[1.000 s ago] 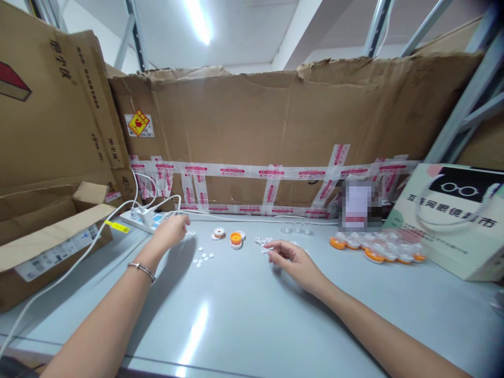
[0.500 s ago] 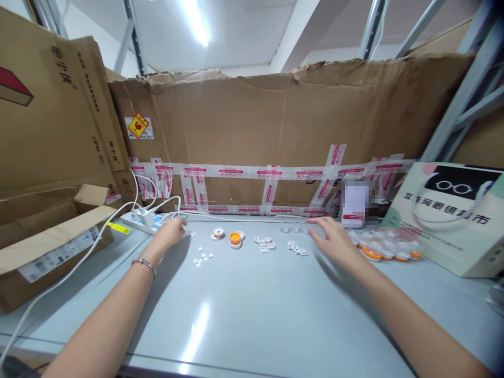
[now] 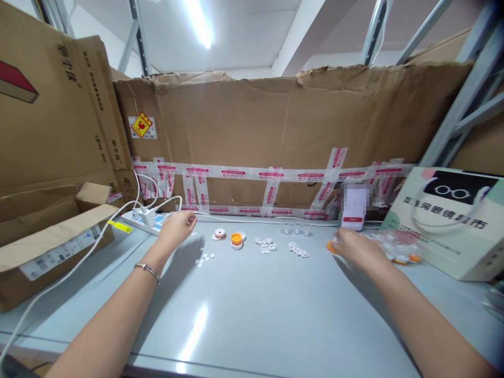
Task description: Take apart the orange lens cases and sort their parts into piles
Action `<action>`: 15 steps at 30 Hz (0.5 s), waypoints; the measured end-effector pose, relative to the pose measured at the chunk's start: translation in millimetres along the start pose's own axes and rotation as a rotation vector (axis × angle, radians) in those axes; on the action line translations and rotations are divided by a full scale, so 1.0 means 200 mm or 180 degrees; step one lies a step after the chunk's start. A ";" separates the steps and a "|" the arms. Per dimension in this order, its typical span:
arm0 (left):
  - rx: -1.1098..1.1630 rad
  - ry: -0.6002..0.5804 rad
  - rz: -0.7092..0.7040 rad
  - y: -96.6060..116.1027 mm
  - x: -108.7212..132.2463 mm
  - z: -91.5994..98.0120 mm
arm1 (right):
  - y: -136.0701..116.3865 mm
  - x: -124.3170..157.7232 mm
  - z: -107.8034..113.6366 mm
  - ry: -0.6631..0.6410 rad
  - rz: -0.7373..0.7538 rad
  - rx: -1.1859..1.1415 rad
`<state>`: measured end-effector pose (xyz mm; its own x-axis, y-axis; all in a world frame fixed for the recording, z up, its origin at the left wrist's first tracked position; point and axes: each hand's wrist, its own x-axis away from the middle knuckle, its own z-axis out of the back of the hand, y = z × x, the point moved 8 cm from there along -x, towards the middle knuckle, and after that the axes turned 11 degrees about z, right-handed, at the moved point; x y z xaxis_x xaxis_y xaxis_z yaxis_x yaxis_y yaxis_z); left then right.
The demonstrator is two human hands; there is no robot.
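My right hand (image 3: 358, 251) is closed on a small piece with an orange base (image 3: 332, 247) and what looks like a clear top, at the left of a cluster of clear, orange-based pieces (image 3: 397, 244). Over by the power strip, my left hand (image 3: 179, 229) has its fingers pressed together; whatever may be in them is hidden. Near it lie several small white discs (image 3: 205, 257), a white spool-like part (image 3: 219, 233) and an orange and white round part (image 3: 236, 240). White dotted pieces (image 3: 265, 245), more dotted pieces (image 3: 298, 250) and clear cups (image 3: 295, 229) sit between the hands.
A white power strip (image 3: 151, 224) with cables is at back left, beside an opened carton (image 3: 59, 252). Large cardboard (image 3: 244, 126) walls off the back. A phone (image 3: 353, 210) stands upright at back right, beside a printed bag (image 3: 444, 226).
My right hand has moved right, from beside the clear cups to the orange-based cluster, and closed on one piece. My left hand has shifted slightly right, its fingers still together.
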<state>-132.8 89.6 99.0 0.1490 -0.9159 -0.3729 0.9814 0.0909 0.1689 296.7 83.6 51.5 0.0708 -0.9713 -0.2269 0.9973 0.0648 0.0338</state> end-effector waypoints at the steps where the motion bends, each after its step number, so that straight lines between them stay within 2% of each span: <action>1: 0.0023 0.0030 -0.0022 0.02 0.01 0.01 | 0.00 0.01 0.01 -0.0021 -0.0075 0.0012; 3: 0.0067 0.0066 -0.0079 0.06 0.03 0.04 | -0.02 0.01 0.03 -0.0040 -0.0143 0.0027; 10: 0.0200 0.0070 -0.0268 0.15 0.08 0.06 | -0.06 0.00 0.03 0.0241 0.0051 -0.0253; 12: 0.0252 0.0093 -0.0343 0.17 0.09 0.06 | -0.06 0.01 0.04 0.0145 0.0172 -0.0429; 15: 0.0469 0.0085 -0.0644 0.25 0.14 0.06 | -0.13 0.06 0.04 -0.0328 0.0491 -0.1093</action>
<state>-81.5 63.4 107.9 -0.0437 -0.8988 -0.4362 0.9637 -0.1531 0.2189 270.6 67.8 55.7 0.2356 -0.9609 -0.1452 0.9243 0.2678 -0.2719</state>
